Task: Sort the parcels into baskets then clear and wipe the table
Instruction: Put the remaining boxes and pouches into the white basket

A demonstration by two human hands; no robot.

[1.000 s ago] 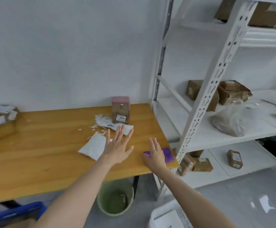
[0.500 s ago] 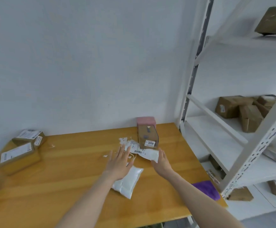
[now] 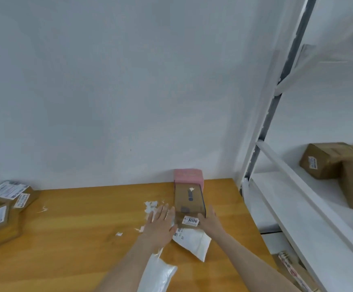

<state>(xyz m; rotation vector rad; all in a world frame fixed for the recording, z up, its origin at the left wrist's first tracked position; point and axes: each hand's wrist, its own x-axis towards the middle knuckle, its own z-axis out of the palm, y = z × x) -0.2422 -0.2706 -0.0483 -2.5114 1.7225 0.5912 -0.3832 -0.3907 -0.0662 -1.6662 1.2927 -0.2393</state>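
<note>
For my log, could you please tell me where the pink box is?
Head view: the pink box sits right of centre at the back edge of the table, by the wall, just behind the brown parcel.

A plain white wall (image 3: 108, 81) filled the view from nine o'clock round to one o'clock, matt and evenly lit by soft, diffuse light. Beneath it, from eight o'clock to five o'clock, lay a wooden surface (image 3: 76, 239) of warm honey-coloured boards, its far edge butted against the wall. At three o'clock stood a white metal shelving rack (image 3: 263, 131), its upright rising just beside the surface's right edge. A white shelf board (image 3: 264, 207) sat at four o'clock, with a slanting white rail (image 3: 297, 184) crossing in front of it.
</note>
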